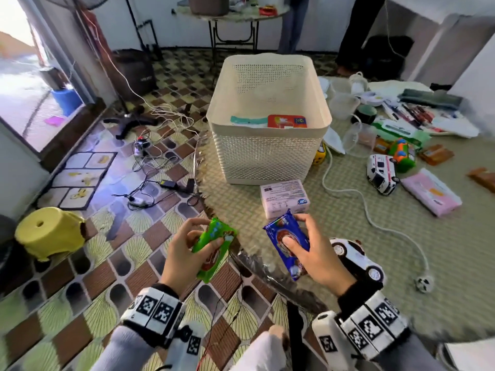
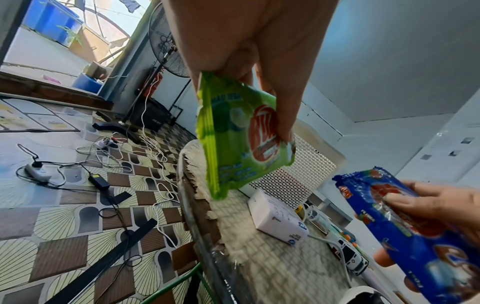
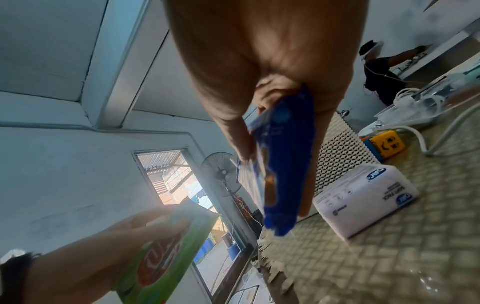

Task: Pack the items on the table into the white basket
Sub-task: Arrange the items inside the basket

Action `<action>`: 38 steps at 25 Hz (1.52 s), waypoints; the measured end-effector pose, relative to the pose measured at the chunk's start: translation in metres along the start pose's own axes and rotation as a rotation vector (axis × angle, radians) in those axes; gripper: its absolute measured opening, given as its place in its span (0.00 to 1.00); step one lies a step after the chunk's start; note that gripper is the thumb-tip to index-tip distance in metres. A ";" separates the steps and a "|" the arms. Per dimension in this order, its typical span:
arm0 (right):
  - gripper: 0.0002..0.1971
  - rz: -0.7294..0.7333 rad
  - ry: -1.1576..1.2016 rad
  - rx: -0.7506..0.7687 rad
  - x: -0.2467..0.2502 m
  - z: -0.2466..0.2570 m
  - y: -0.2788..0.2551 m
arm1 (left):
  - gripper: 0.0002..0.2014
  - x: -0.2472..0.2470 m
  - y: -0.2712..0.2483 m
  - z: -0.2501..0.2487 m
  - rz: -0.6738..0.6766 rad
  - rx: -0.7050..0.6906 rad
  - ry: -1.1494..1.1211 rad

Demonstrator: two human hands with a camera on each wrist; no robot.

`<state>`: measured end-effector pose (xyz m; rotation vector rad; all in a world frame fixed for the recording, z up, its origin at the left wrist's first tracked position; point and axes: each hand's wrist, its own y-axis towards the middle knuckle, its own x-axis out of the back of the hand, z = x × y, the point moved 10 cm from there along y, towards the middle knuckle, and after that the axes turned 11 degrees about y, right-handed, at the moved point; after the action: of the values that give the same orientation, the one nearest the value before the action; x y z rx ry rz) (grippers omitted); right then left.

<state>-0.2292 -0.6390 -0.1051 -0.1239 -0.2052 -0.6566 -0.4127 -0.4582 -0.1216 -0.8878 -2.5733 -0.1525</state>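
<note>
Green snack packet [image 1: 215, 249] sits in the left hand [image 1: 184, 253], thumb across its printed face and the other fingers curled behind, held up off the table edge [image 1: 203, 167] rather than resting on it. It looks light and soft: a thin crinkly wrapper that gives under the fingers, likely with brittle biscuits inside, so a mid-body pinch is the safer hold and a hard squeeze could crush the contents; the glossy film may also slip. Next over, the blue biscuit packet [image 1: 288, 245] is gripped by the right hand [image 1: 313, 253], thumb pressed on its front and the fingers wrapped round the far side. It is longer and seems stiffer, probably a tray or stack, and should carry well held about its middle. Just beyond it a white tissue pack [image 1: 285, 198] lies flat on the table, squashy and easily taken across its width. Behind that stands the white basket [image 1: 267, 153], open-topped, with a red pack [image 1: 287, 121] already at the bottom. A white toy car [image 1: 356, 259] rests near the right wrist, and more items are scattered further right
</note>
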 end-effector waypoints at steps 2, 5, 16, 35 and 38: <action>0.18 -0.004 0.000 -0.010 -0.014 -0.002 -0.003 | 0.17 0.015 -0.006 0.006 -0.017 0.000 0.012; 0.18 -0.037 0.000 -0.010 -0.028 0.000 0.000 | 0.17 0.030 -0.007 0.009 -0.026 0.004 0.003; 0.15 -0.132 -0.018 0.096 -0.081 0.066 0.095 | 0.17 0.101 0.099 -0.006 -0.055 -0.062 -0.023; 0.15 -0.559 -0.028 0.281 -0.004 0.185 0.248 | 0.14 0.097 0.322 -0.137 0.164 -0.188 -0.179; 0.15 -0.590 -0.022 0.288 0.018 0.190 0.269 | 0.13 0.080 0.340 -0.156 0.170 -0.215 -0.182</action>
<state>-0.0780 -0.4041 0.0704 0.2165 -0.3605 -1.2035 -0.2081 -0.1803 0.0433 -1.2473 -2.6667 -0.3171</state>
